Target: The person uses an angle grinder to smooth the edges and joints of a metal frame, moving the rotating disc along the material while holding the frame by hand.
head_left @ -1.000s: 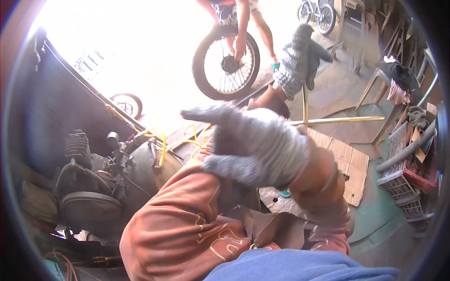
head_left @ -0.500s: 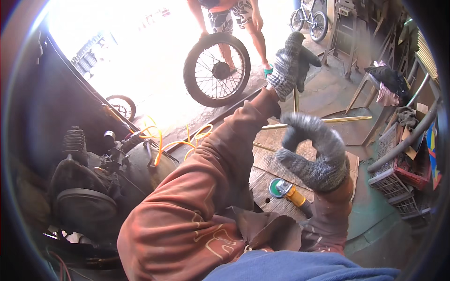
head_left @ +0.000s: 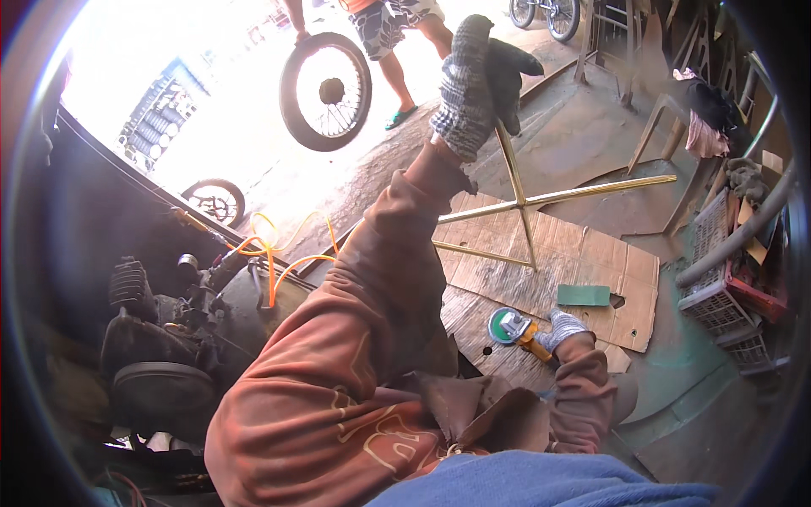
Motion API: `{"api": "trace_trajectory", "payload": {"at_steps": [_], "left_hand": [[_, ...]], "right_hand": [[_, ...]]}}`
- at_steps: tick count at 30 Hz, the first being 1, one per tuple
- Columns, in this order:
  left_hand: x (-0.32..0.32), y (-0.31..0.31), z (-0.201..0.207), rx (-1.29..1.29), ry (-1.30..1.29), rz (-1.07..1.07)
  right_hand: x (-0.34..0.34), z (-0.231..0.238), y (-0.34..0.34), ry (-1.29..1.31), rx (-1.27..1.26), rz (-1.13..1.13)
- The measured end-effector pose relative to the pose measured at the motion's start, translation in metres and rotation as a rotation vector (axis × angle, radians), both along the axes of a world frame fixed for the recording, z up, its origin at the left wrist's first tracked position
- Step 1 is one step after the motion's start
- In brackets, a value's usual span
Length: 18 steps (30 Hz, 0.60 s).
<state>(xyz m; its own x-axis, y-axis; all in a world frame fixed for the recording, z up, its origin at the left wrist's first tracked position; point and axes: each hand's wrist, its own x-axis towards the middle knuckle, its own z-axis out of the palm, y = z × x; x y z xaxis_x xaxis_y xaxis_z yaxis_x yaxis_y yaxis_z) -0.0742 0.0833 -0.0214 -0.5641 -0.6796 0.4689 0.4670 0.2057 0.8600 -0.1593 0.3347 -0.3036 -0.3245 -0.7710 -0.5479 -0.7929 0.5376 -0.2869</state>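
My left hand (head_left: 473,93), in a grey knitted glove, is stretched far forward and closed around the upper end of a gold metal tube frame (head_left: 519,201). Its tubes cross above a sheet of cardboard (head_left: 632,275). My right hand (head_left: 564,329), gloved too, is down at the cardboard and closed on the body of a yellow angle grinder (head_left: 530,340). The grinder's green disc faces away from me, to the left; its rear end is partly hidden by my glove. Just beyond my right hand lies a flat green rectangular piece (head_left: 583,295).
Another person (head_left: 397,59) stands at the doorway, holding a spoked wheel (head_left: 326,91). An orange hose (head_left: 272,262) coils beside dark machinery (head_left: 160,355) on my left. Plastic crates (head_left: 718,296) and a stool (head_left: 659,127) with cloths are on the right.
My right hand has come down from mid-air onto the angle grinder. The green piece has come into sight. The person with the wheel has shifted left, and my view has turned somewhat.
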Motion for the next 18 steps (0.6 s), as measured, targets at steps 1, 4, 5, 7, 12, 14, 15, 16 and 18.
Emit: {"api": "trace_trajectory", "payload": {"at_steps": [1, 4, 5, 7, 12, 14, 15, 16, 18], "left_hand": [[-0.002, 0.002, 0.003, -0.009, 0.032, 0.006], [-0.005, 0.0, -0.002, 0.002, 0.029, -0.067], [-0.004, -0.001, -0.003, 0.014, 0.038, -0.056], [0.003, -0.008, -0.005, 0.008, 0.041, -0.096], [0.006, -0.027, -0.006, 0.044, -0.012, -0.098], [0.004, -0.029, -0.005, 0.089, -0.011, -0.068], [0.003, -0.03, -0.005, 0.086, -0.01, -0.067], [0.003, -0.033, -0.006, 0.09, 0.004, -0.067], [0.002, -0.038, -0.007, 0.093, 0.019, -0.065]], "right_hand": [[-0.001, -0.006, -0.002, -0.013, -0.018, -0.007], [-0.005, -0.006, -0.005, -0.048, -0.081, -0.053], [-0.003, -0.003, -0.008, -0.06, -0.09, -0.069], [-0.002, -0.004, -0.013, -0.053, -0.082, -0.055], [-0.005, -0.013, -0.01, -0.041, -0.081, -0.041], [-0.007, -0.016, -0.007, -0.05, -0.092, -0.035], [-0.008, -0.015, -0.007, -0.05, -0.095, -0.034], [-0.008, -0.013, -0.006, -0.053, -0.1, -0.025], [-0.008, -0.008, -0.004, -0.055, -0.105, -0.014]]}}
